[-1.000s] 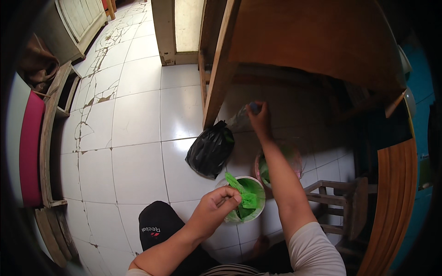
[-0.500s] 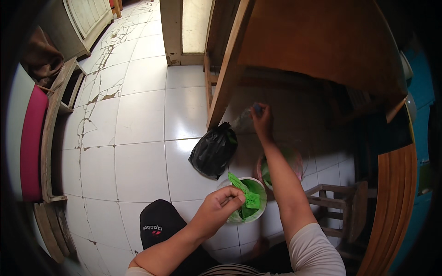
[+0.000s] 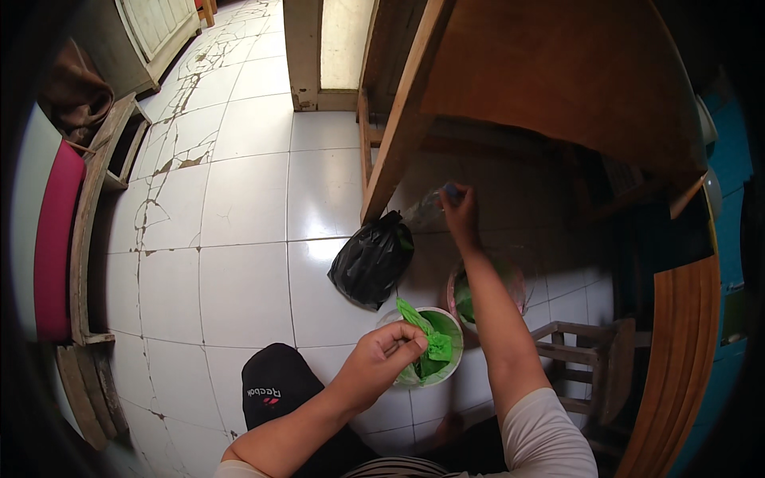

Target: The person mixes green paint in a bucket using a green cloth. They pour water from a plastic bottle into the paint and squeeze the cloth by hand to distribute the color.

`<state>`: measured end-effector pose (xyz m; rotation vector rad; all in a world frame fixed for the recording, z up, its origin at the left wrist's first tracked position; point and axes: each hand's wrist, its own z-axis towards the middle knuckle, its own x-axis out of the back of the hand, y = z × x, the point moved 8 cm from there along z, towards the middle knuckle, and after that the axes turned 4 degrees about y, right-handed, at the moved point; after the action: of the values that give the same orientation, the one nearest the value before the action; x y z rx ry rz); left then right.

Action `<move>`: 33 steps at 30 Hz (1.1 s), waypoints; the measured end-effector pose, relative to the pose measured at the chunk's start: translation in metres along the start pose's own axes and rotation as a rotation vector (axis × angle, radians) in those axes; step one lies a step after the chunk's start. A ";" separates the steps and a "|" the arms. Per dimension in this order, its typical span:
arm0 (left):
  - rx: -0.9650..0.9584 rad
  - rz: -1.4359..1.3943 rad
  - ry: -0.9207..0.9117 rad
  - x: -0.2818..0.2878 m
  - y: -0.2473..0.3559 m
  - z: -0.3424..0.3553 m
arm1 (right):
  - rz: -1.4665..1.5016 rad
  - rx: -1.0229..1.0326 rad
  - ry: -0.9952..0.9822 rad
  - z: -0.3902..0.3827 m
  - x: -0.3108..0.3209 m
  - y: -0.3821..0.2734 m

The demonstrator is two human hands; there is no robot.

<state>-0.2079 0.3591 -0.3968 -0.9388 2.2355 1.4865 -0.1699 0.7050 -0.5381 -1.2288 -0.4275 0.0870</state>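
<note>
My left hand (image 3: 386, 352) is closed in a pinch on a crumpled bright green plastic bag (image 3: 437, 346), held above a white tub (image 3: 456, 360) with green material inside. Farther off, in the shade under the wooden table, my right hand (image 3: 462, 217) is closed around the blue-capped end of what looks like a clear plastic bottle (image 3: 425, 210). The bottle's outline is faint against the dark floor. Just left of it, a full black plastic bag (image 3: 371, 263) rests on the tiles against a table leg. A pinkish bucket (image 3: 519, 296), also with green contents, stands partly behind my right forearm.
The wooden table (image 3: 550, 72) overhangs the right hand's area, its leg (image 3: 394, 151) slanting down beside the black bag. A small wooden stool (image 3: 590, 350) stands at right. Along the left are a wooden bench (image 3: 100, 183) and a pink cushion (image 3: 60, 247). White floor tiles (image 3: 239, 295) are cracked.
My right hand has shifted slightly down and to the right, with the blue-capped bottle following it. The left hand keeps its pinch on the green bag, almost unmoved.
</note>
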 end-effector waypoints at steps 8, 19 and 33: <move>0.004 0.066 -0.013 -0.005 0.002 0.004 | -0.211 0.204 0.120 0.002 0.016 -0.011; 0.022 -0.023 0.033 -0.005 -0.010 0.008 | -0.038 0.013 0.116 -0.006 0.011 -0.005; -0.074 -0.128 0.039 -0.029 -0.014 0.011 | -0.094 0.252 0.069 -0.013 0.027 -0.031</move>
<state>-0.1787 0.3757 -0.3946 -1.1204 2.1162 1.5143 -0.1457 0.6905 -0.5057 -0.9597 -0.4007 0.0178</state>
